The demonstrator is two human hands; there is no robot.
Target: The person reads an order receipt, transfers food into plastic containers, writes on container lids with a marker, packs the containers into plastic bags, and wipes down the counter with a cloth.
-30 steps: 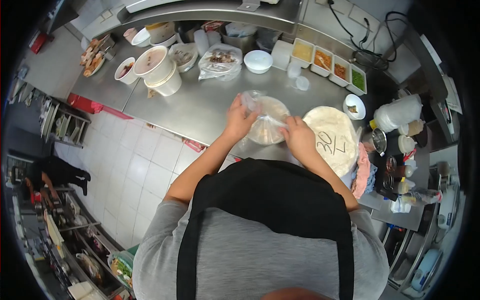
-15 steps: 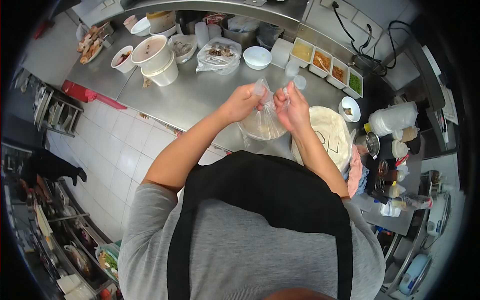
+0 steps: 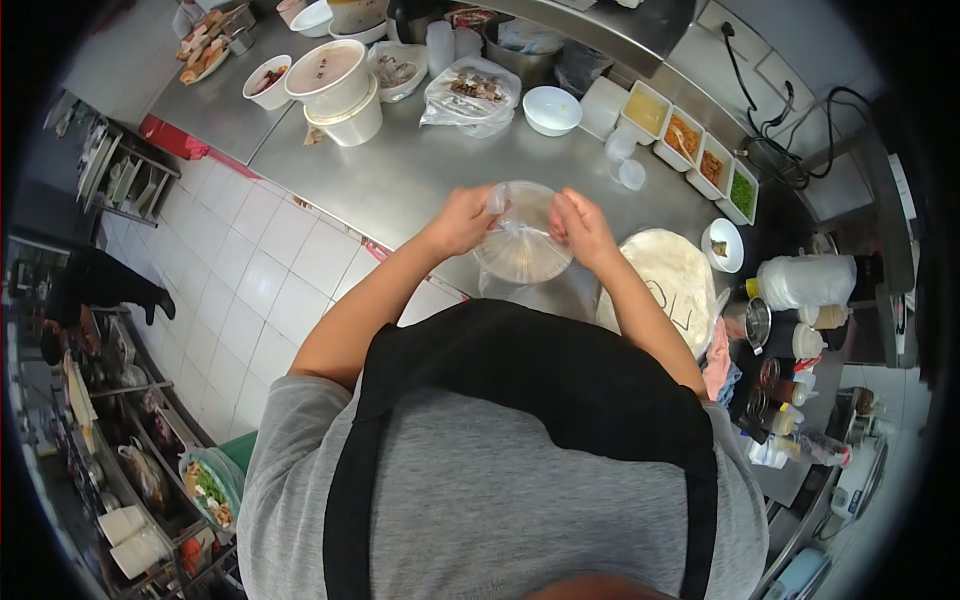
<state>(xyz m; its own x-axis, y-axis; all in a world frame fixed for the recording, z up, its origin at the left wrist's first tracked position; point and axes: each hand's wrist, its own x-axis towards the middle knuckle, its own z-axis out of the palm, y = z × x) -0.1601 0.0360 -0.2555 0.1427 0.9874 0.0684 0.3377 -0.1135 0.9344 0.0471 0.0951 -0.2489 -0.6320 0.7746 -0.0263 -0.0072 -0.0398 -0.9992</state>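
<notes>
A clear plastic bag (image 3: pixel 526 262) wraps a round, pale container close to my apron, at the front of the steel counter. My left hand (image 3: pixel 467 218) is closed on one gathered end of the bag, at its left side. On the opposite side, my right hand (image 3: pixel 585 230) pinches the other end with curled fingers. Between the hands the plastic is drawn tight over the container's top, with creases meeting near the middle. What lies inside the container is too blurred to make out. Just right of my right hand sits a wide, pale round cover (image 3: pixel 660 285) with dark markings.
On the steel counter (image 3: pixel 400 190) stand stacked white tubs (image 3: pixel 335 90), a bag of dark food pieces (image 3: pixel 475 95), a white bowl (image 3: pixel 552 110) and small clear cups (image 3: pixel 630 173). Topping trays (image 3: pixel 683 137) line the back right. Bottles and jars (image 3: pixel 785 390) crowd the right side.
My hands have moved apart and lower, pulling the bag's ends outward. The bag's upright gathered neck is now drawn down over the container. The view has shifted slightly.
</notes>
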